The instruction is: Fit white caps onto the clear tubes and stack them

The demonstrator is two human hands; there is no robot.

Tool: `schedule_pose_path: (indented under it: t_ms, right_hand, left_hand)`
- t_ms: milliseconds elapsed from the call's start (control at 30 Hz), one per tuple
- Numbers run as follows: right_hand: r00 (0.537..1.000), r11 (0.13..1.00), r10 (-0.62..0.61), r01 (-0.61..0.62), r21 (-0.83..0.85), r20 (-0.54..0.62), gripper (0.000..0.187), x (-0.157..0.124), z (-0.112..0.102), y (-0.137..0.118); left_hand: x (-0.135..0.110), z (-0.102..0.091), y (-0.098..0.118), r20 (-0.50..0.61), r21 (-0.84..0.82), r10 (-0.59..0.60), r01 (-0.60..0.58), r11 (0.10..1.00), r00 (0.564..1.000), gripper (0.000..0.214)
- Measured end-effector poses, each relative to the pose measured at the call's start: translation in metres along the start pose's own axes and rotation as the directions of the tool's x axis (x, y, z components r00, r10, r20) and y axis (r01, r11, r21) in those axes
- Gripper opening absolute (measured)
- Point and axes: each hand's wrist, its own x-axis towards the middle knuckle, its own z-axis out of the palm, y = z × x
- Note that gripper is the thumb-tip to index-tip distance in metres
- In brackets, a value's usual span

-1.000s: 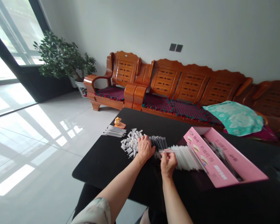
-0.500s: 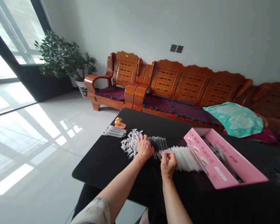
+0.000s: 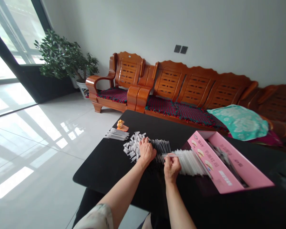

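Observation:
My left hand [image 3: 147, 150] reaches over the right side of a loose pile of short white-grey caps [image 3: 132, 147]. Its fingers are bent and apart, and its right side is close to a row of thin dark-tipped pen refills [image 3: 163, 145]; anything under the fingertips is hidden. Pinched in my right hand [image 3: 172, 167] is a slim whitish pen barrel [image 3: 173, 155], lying roughly level across the fingertips. Just right of that hand, many translucent pen barrels [image 3: 192, 163] lie side by side against the pink box [image 3: 213, 163].
Several whole-looking white pens [image 3: 116, 134] lie at the far left of the black table [image 3: 97, 165], by a small yellow figure [image 3: 120, 124] on an orange base. Dark slender pieces lie inside the box. A wooden sofa [image 3: 171, 82] stands behind the table.
My left hand has shifted slightly left over the caps. My right hand stays in nearly the same place, with the barrel still in its fingers.

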Motion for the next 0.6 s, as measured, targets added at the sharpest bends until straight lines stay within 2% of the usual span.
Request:
schedule_pose_path:
  t_ms: [133, 267, 500, 600]
  right_hand:
    - [1.0, 1.0, -0.007, 0.007, 0.002, -0.006, 0.032, -0.001, -0.001, -0.001]
    - [1.0, 1.0, -0.016, 0.016, 0.02, 0.007, 0.031, 0.0, 0.0, 0.0]
    - [0.999, 0.999, -0.041, 0.041, -0.007, 0.022, 0.029, -0.001, 0.001, -0.002]
    - [0.998, 0.998, -0.055, 0.055, -0.022, 0.026, 0.027, -0.002, 0.001, -0.003]
  left_hand:
    - [0.003, 0.001, -0.004, -0.04, -0.047, -0.026, 0.024, 0.999, 0.999, 0.016]
    - [0.008, -0.003, -0.013, -0.099, -0.089, 0.001, -0.01, 0.996, 0.995, 0.013]
    - [0.006, -0.003, -0.02, -0.047, -0.122, 0.148, -0.153, 0.981, 0.988, 0.019]
    - [0.004, 0.001, -0.019, -0.025, -0.135, 0.175, -0.177, 0.975, 0.984, 0.016]
